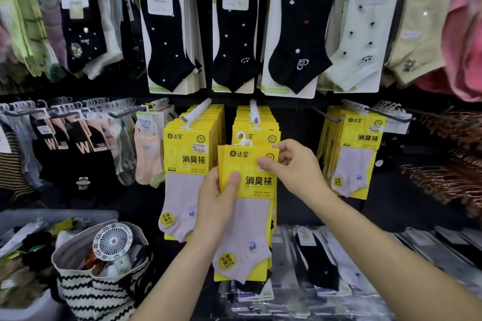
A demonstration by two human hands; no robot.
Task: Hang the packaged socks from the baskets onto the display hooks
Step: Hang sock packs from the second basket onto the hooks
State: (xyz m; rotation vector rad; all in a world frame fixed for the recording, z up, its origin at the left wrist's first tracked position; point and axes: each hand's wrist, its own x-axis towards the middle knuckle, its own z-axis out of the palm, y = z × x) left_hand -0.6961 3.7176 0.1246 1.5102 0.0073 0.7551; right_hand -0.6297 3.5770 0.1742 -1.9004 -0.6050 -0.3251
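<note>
Both hands are on one yellow sock pack [250,185], which I hold upright in front of the middle stack [257,135] of matching packs.

My left hand [216,206] grips the pack's left edge. The thumb lies flat across the card front and the fingers are hidden behind it.

My right hand [292,164] pinches the upper right corner, thumb in front and fingers curled behind.

The pack's white hanger loop [243,139] sits just below the tip of the display hook [254,112], not on it.

A neighbouring stack [187,154] hangs just to the left.

At lower left is a striped bag [99,289] with a small round fan [112,240] resting on top.
</note>
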